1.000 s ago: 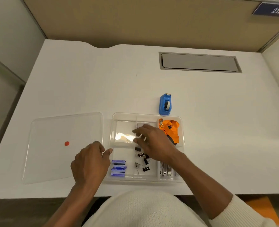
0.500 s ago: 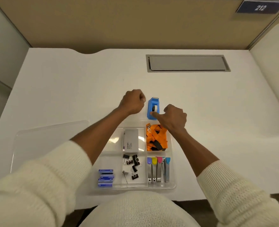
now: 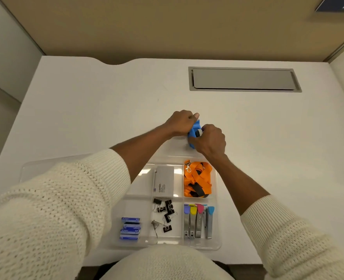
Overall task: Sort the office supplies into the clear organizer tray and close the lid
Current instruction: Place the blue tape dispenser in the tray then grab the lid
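Note:
A blue tape dispenser point(image 3: 193, 134) stands on the white desk just beyond the clear organizer tray point(image 3: 218, 219). My left hand point(image 3: 181, 123) grips its far left side and my right hand point(image 3: 210, 141) grips its near right side. The tray holds a grey box point(image 3: 164, 181), an orange lanyard point(image 3: 197, 178), black binder clips point(image 3: 165, 211), blue staple boxes point(image 3: 130, 229) and several metal clips with coloured tips point(image 3: 198, 221). The clear lid point(image 3: 35, 165) lies left of the tray, mostly hidden by my left sleeve.
A grey cable hatch point(image 3: 244, 79) is set into the desk at the back right. Partition walls close the desk at the back and on both sides. The desk's front edge runs just below the tray.
Both hands have left the tray and reached forward to the blue tape dispenser, closing on it from either side. The camera has tilted forward.

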### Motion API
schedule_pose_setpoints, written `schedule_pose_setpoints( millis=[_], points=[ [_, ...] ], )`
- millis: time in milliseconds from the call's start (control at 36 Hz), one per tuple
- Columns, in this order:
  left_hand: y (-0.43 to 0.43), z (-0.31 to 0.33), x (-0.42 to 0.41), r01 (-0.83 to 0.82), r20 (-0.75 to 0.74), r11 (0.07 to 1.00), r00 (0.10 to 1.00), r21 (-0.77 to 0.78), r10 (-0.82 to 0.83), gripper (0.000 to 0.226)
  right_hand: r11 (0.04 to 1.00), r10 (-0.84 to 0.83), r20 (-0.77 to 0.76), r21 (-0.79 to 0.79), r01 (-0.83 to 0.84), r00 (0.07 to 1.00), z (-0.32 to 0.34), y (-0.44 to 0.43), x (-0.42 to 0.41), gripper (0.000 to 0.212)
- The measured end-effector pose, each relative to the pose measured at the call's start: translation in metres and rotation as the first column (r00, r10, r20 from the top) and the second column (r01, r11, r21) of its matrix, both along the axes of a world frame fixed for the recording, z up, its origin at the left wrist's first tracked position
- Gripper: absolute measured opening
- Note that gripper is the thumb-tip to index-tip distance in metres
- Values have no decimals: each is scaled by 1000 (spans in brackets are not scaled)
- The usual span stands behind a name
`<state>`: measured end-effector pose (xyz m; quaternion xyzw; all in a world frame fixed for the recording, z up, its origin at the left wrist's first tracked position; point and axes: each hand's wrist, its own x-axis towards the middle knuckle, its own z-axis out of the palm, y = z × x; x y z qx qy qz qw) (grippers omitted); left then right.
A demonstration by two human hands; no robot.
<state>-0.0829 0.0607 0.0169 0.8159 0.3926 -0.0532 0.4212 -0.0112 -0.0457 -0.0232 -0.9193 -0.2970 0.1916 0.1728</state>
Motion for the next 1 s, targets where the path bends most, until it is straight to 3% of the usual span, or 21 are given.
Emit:
schedule_pose_setpoints(
  millis=[139, 278, 417, 694, 889, 1000],
  points=[
    [16, 24, -23, -24, 97, 996, 995, 81, 16, 39, 985, 37, 103, 163, -54, 994, 22, 5, -19, 56],
    [32, 55, -69, -46, 180, 974, 984, 221, 5, 23, 949, 89, 35, 301, -95, 995, 58, 7, -53, 66],
    [25, 68, -132, -154, 202, 963, 973, 219, 110, 19, 921, 217, -32, 338, -194, 976, 82, -3, -103, 69],
    [-16, 41, -225, -293, 151, 953, 949, 84, 278, 11, 934, 324, -116, 197, -298, 939, 70, -27, -181, 59],
    [-41, 8, -258, -507, 81, 831, 861, 230, 502, 17, 946, 322, -111, 76, -315, 940, 54, -23, -196, 54],
    [-56, -8, -274, -534, -31, 827, 837, 172, 547, 23, 947, 321, -50, 38, -320, 946, 43, -17, -205, 56]
  ],
)
